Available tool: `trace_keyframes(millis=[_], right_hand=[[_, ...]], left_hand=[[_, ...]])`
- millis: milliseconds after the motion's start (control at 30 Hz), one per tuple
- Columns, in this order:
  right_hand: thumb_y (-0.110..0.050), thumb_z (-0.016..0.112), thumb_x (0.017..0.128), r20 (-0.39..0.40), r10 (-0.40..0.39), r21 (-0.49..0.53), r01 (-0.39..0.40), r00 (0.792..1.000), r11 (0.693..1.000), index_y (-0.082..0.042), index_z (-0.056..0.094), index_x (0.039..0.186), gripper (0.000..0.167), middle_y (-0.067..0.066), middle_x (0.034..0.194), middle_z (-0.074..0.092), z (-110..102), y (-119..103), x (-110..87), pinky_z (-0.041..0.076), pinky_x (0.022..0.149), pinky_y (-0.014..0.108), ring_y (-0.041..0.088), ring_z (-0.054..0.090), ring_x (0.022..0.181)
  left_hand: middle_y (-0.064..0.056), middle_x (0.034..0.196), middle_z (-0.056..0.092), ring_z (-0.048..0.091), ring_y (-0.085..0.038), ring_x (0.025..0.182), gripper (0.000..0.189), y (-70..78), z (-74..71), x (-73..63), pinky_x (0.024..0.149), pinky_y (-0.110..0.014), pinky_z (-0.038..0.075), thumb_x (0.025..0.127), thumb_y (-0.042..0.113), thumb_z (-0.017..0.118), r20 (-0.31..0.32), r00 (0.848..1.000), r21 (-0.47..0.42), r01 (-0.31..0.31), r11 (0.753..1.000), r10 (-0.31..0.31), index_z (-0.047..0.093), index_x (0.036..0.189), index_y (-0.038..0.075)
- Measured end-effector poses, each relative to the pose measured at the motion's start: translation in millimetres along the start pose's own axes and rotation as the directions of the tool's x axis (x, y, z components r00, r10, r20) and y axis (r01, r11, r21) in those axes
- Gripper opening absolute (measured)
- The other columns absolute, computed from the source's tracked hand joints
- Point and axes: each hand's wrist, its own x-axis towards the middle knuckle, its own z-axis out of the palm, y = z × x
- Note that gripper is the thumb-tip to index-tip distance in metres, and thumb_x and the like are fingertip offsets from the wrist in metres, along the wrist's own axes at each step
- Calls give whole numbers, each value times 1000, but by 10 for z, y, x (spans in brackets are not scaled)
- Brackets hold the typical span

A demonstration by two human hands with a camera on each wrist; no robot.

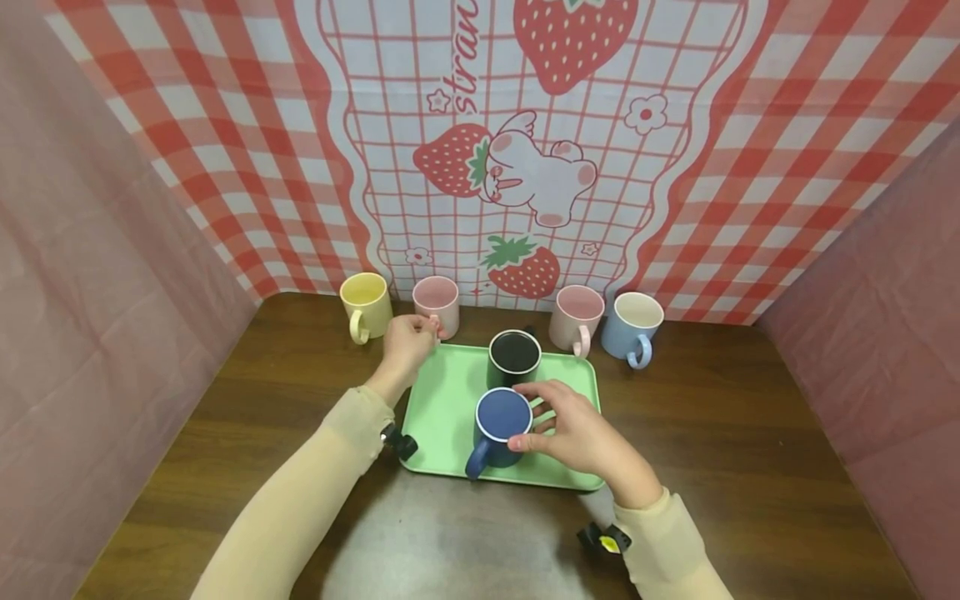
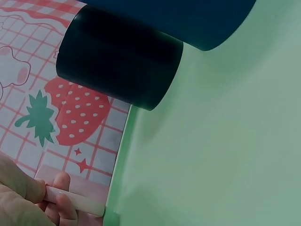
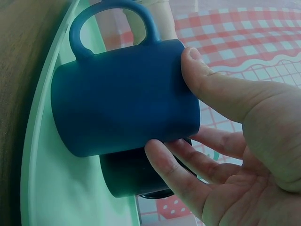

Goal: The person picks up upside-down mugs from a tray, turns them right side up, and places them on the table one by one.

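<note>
On the green tray point(image 1: 446, 408) stand a dark blue mug point(image 1: 501, 433) in front and a black mug point(image 1: 504, 367) just behind it. My right hand point(image 1: 573, 429) holds the blue mug from the right, thumb on its near side and fingers round its far side, as the right wrist view also shows. The blue mug's handle point(image 3: 110, 7) points toward the front left. Past the tray's back left corner, my left hand point(image 1: 407, 343) pinches the handle point(image 2: 80, 202) of a pink mug point(image 1: 437, 297) between thumb and fingers.
A yellow mug point(image 1: 367, 308) stands left of the held pink mug. At the back right are a second pink mug point(image 1: 573, 321) and a light blue mug point(image 1: 626, 329). A strawberry-patterned cloth point(image 1: 525, 267) hangs right behind the wooden table point(image 1: 742, 458).
</note>
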Motion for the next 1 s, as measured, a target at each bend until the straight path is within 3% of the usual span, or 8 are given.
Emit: trace_keyframes(millis=[400, 733, 1000], right_hand=[[-16, 96, 86, 8, 8, 10, -8, 1000, 1000, 8, 62, 142, 70, 24, 131, 64, -1, -5, -2, 66, 86, 39, 33, 73, 107], [-16, 97, 86, 5, 13, 3, -14, 1000, 1000, 8, 62, 142, 70, 24, 132, 65, -1, -14, 0, 66, 85, 36, 33, 73, 107], [-16, 97, 86, 6, 18, 1, -18, 1000, 1000, 8, 62, 142, 70, 24, 132, 65, 0, -18, -1, 66, 85, 36, 34, 73, 107]], left_hand=[[-15, 103, 80, 72, -22, 95, 30, 8, -16, 36, 69, -25, 54, 112, 18, 63, 7, 1000, 33, -12, 999, 12, 80, 104, -5], [-13, 102, 79, 72, -25, 98, 30, -3, -21, 60, 73, -29, 54, 113, 20, 62, 43, 999, -13, -2, 1000, 3, 79, 104, -4], [-17, 103, 79, 74, -26, 101, 31, -37, -26, 74, 74, -28, 55, 113, 18, 62, 49, 998, -14, -37, 999, 38, 78, 100, -5]])
